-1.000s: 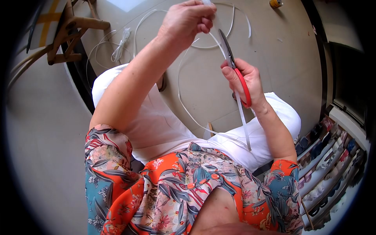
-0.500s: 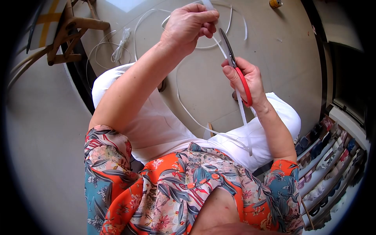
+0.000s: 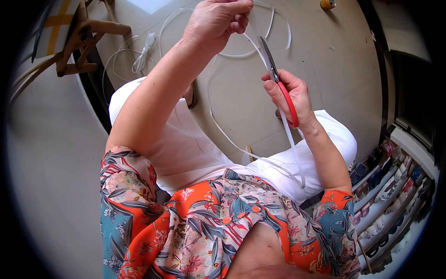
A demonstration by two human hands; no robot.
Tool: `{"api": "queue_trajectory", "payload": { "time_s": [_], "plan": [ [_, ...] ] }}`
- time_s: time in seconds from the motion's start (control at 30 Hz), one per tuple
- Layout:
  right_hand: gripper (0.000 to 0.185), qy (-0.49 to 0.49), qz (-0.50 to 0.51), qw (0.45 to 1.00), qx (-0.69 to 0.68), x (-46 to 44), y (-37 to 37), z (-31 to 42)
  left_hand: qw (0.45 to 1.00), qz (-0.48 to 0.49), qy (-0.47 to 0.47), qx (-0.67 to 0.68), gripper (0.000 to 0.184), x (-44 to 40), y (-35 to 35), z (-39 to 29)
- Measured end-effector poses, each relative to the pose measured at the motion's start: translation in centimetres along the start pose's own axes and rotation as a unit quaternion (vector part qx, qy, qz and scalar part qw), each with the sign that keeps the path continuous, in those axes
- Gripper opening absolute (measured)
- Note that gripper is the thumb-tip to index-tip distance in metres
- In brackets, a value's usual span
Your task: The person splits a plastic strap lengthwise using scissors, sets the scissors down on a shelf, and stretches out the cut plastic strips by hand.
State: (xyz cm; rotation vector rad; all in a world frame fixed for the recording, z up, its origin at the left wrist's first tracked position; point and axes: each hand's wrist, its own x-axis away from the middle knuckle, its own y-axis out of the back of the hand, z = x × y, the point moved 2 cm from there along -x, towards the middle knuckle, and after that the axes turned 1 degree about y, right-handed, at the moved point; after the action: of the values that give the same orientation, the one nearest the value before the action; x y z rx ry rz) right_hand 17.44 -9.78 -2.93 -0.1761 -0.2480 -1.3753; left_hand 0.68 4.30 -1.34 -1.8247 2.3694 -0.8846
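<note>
My left hand (image 3: 217, 21) is at the top of the view, fingers pinched on a long, flat white plastic strap (image 3: 289, 132). From there the strap runs down along the scissor blades and past my right hand to my lap, where it curves back towards the floor. My right hand (image 3: 292, 95) is closed round the red-handled scissors (image 3: 289, 103), with the blades pointing up and away from me. The blades look nearly closed and lie beside the strap; whether the strap is between them I cannot tell. The strap's upper end is hidden at my left hand.
Loops of white strap lie on the tiled floor (image 3: 325, 69). A tied bundle of clear cord (image 3: 145, 52) is by a bamboo stool (image 3: 88, 37) at the upper left. A yellow can (image 3: 327, 4) lies far off. A rack of shoes (image 3: 395, 195) stands at the right.
My left hand has moved up and slightly left, drawing the strap with it. The strap's bend on my lap has shifted a little. My right hand and the scissors are almost still.
</note>
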Motion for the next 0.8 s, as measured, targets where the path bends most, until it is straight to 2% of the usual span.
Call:
{"api": "queue_trajectory", "payload": {
  "time_s": [0.2,0.3,0.6,0.7,0.8],
  "plan": [
    [0.031,-0.013,-0.004,1.0,0.015,0.2,0.1,0.0,1.0,-0.006,0.003,0.006,0.008,0.2,0.2,0.2],
    [0.031,0.018,-0.012,1.0,0.012,0.1,-0.2,0.1,1.0,-0.008,-0.007,-0.002,0.008,0.3,0.2,0.2],
    [0.031,-0.022,-0.006,1.0,0.005,0.0,-0.1,0.1,0.999,0.011,0.004,-0.03,0.012,1.3,-0.4,0.7],
    [0.03,0.013,-0.013,1.0,0.004,-0.1,-0.3,0.2,1.0,0.014,-0.01,-0.016,0.013,1.1,-0.2,0.9],
    [0.021,0.046,-0.016,0.999,0.017,-0.5,-0.4,0.0,0.999,0.017,0.021,-0.02,0.013,2.0,-0.8,1.1]
  ]
}}
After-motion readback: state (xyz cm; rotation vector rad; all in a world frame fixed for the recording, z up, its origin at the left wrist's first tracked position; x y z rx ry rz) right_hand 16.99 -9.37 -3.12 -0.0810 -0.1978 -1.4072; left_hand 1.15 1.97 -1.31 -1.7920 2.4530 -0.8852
